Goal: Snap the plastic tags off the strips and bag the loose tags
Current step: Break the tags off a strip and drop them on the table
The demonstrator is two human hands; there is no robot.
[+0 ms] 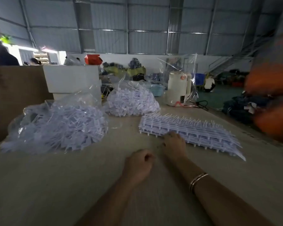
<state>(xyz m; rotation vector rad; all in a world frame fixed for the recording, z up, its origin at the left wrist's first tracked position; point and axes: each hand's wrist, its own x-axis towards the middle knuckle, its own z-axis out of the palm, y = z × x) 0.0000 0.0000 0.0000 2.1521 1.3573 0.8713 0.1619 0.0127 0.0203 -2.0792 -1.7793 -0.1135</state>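
A stack of pale blue tag strips [194, 131] lies flat on the table, right of centre. My right hand [174, 144] rests on the stack's near left edge, fingers bent over it; whether it grips a strip is unclear. My left hand [138, 165] lies on the table just left of it, fingers curled into a loose fist with nothing visible inside. A large clear bag of loose tags [55, 126] sits at the left. A second clear bag of loose tags [131, 100] sits behind the centre.
The beige table [55, 185] stretches toward me. A white kettle [178, 88] wrapped in clear plastic stands at the back right, a white box [72, 79] and brown cardboard [15, 95] at the back left. Blurred orange shapes [271, 98] crowd the right edge.
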